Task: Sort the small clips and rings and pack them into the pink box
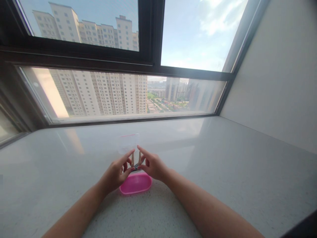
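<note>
Pinching a peg (132, 161) in the left hand (117, 172), another peg (140, 159) in the right hand (155, 168), both just beyond the dish (135, 192), long axes pretty much parallel, small gap between 'em.

Bright daylight through dark-framed glass window (154, 62), upper frame; clouds near-white upper right. Glossy pale speckled stone counter (210, 175) has glare streaks left and right of centre. Slim tan pieces (132, 159), centre, soft. Wide-angle stretch toward edges.
</note>
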{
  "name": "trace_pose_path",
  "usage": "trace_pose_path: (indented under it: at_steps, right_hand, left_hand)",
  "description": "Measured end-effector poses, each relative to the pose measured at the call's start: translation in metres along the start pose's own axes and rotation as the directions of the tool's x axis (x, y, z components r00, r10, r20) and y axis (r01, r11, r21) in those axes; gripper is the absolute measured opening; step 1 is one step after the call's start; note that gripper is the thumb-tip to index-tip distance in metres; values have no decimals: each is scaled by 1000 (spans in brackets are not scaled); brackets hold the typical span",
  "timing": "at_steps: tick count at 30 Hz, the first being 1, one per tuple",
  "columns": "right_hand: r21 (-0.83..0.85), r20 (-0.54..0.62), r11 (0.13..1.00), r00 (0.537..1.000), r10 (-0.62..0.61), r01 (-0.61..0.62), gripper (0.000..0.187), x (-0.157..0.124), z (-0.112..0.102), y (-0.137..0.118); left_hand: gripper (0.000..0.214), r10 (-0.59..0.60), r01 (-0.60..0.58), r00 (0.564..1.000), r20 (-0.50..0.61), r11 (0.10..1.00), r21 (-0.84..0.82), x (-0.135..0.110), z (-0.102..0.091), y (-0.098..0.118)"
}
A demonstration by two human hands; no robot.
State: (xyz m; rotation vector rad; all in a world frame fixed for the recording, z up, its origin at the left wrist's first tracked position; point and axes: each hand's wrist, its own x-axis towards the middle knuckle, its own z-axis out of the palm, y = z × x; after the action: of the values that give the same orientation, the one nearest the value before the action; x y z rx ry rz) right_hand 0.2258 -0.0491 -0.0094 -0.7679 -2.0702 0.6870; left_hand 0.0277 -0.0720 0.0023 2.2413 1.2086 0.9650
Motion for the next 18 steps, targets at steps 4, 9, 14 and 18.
trace_pose_path:
  at_steps: [4,9,14,18]
  right_hand:
    - [46,-18,998,999,44,-43,63,-1,2,0]
    - [111,-21,993,999,47,-44,59,0,4,1]
    - [116,-59,992,998,-33,40,61,2,5,5]
    - [89,-52,994,997,-62,66,64,1,6,9]
  left_hand:
    - [60,-3,3,1000,5,1000,1,0,2,-1]
    - [61,4,-4,1000,3,1000,-4,0,3,-3]
    - [60,14,-14,1000,-1,1000,1,0,5,-2]
    - [60,20,-20,1000,0,1000,5,0,6,-1]
